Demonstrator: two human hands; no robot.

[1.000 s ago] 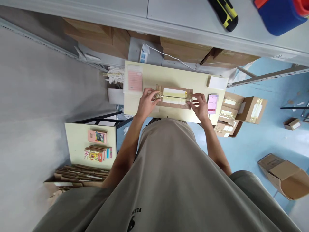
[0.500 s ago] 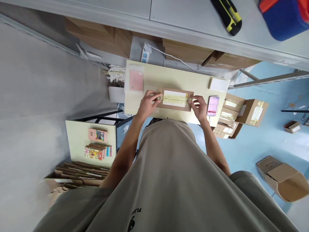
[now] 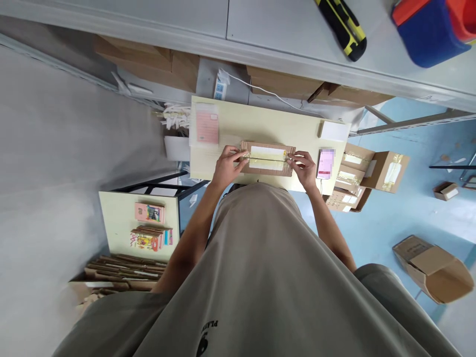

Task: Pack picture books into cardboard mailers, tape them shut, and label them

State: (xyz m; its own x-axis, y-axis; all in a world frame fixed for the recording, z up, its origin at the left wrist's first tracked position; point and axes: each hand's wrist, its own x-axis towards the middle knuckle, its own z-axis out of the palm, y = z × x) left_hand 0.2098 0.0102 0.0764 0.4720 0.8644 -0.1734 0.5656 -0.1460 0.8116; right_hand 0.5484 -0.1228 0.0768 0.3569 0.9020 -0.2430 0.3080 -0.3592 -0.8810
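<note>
A flat brown cardboard box [image 3: 260, 172] lies in front of me on the pale yellow table [image 3: 243, 109]. On its top are a white label [image 3: 268, 151] and clear yellowish tape running lengthwise. My left hand [image 3: 226, 167] grips the box's left end, thumb and forefinger pinched at the taped edge. At the opposite end, my right hand [image 3: 305, 169] is closed the same way, its fingertips on the tape near the label's right side. Just right of that hand lies a phone [image 3: 325, 163] with a lit pink screen.
A pink printed sheet [image 3: 207, 126] and a white box [image 3: 334, 131] lie on the table. Above, a grey shelf [image 3: 148, 25] holds a yellow-black utility knife [image 3: 344, 29]. Taped cartons [image 3: 386, 171] stand to the right. Left is a side table [image 3: 115, 218] with booklets.
My right fingertips have shifted slightly inward over the box's right end. My left hand stays at the left end. The whole view has moved a little.
</note>
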